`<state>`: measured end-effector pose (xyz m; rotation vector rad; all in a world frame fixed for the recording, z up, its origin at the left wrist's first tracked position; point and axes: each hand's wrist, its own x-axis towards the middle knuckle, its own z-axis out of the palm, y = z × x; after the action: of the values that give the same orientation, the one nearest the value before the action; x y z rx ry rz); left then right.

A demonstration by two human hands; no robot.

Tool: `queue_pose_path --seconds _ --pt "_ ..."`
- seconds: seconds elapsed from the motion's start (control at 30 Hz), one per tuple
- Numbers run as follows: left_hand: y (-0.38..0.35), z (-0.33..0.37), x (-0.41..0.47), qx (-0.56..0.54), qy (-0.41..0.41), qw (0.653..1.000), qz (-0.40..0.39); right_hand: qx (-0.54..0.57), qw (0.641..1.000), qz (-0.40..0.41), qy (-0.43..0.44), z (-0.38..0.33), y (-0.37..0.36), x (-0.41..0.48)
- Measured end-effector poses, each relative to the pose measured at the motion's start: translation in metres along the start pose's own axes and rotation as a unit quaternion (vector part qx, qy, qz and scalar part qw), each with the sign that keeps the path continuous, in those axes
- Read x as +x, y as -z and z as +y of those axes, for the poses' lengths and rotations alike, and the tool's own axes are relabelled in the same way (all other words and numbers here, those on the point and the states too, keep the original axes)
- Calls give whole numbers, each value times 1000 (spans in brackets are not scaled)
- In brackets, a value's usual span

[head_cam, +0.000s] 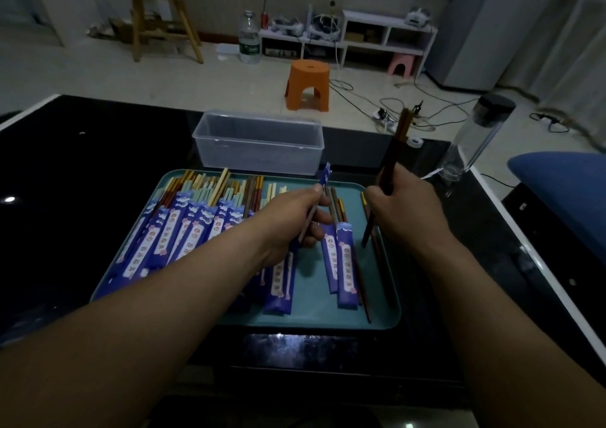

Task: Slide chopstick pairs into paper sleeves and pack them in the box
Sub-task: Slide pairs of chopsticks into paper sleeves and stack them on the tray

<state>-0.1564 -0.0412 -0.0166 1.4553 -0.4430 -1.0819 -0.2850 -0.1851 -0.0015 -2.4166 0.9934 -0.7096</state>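
Observation:
My left hand (296,217) grips a blue paper sleeve (324,173), its open end sticking up past my fingers. My right hand (406,202) holds a dark brown chopstick pair (395,150) nearly upright, thick ends up, tips down over the teal tray (373,316). On the tray's left lie several sleeved chopstick pairs (183,227) in a row. Two more sleeved pairs (341,263) lie in the middle, with loose chopsticks (364,289) beside them. The clear plastic box (259,143) stands behind the tray with nothing visible in it.
The tray sits on a black glossy table (82,171). A clear bottle with a black cap (475,138) stands at the table's right edge, near a small tape roll (415,142). An orange stool (308,84) and cables lie on the floor beyond.

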Motion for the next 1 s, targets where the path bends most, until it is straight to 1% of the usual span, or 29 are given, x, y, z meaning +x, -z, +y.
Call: queue_pose_path --seconds 0.07,0.2,0.27,0.37,0.4,0.43,0.5,0.57,0.6,0.63,0.7,0.77,0.83,0.87,0.93,1.0 --pt "-1 1 0 -20 2 1000 -4 -8 1000 -10 -17 3 -1 0" --pt "2 0 2 -81 13 997 -5 7 1000 12 -11 1 4 1" --pt "4 0 1 -94 19 995 -7 -2 1000 -16 -14 3 1 0" --pt "6 0 -3 -60 12 998 -7 -27 995 -91 -41 13 -7 1" --pt "8 0 -5 -50 8 999 -13 -33 993 -103 -49 16 -7 2" --pt "10 0 -6 -44 6 999 -23 -34 993 -101 -52 16 -6 4" --pt "13 -1 -9 -44 15 998 -44 -19 996 -66 -53 13 1 5" --pt "18 -2 -13 -52 32 996 -64 51 997 -28 -56 5 8 6" --pt "20 -3 -15 -56 41 995 -75 110 991 -23 -68 1 11 6" --pt "22 -4 -16 -58 49 994 -84 184 979 -29 -85 -5 13 6" --pt "26 -8 -20 -51 55 992 -103 329 934 -58 -123 -13 14 6" --pt "31 -10 -22 -35 52 990 -123 424 889 -82 -155 -17 15 7" --pt "35 -11 -25 -25 51 988 -144 479 855 -100 -173 -20 15 7" --pt "36 -11 -26 -22 52 987 -153 497 843 -109 -174 -21 14 6" --pt "36 -9 -28 -17 52 984 -171 512 833 -129 -165 -24 12 4" --pt "35 -8 -29 -16 57 981 -184 508 834 -146 -159 -26 9 2"
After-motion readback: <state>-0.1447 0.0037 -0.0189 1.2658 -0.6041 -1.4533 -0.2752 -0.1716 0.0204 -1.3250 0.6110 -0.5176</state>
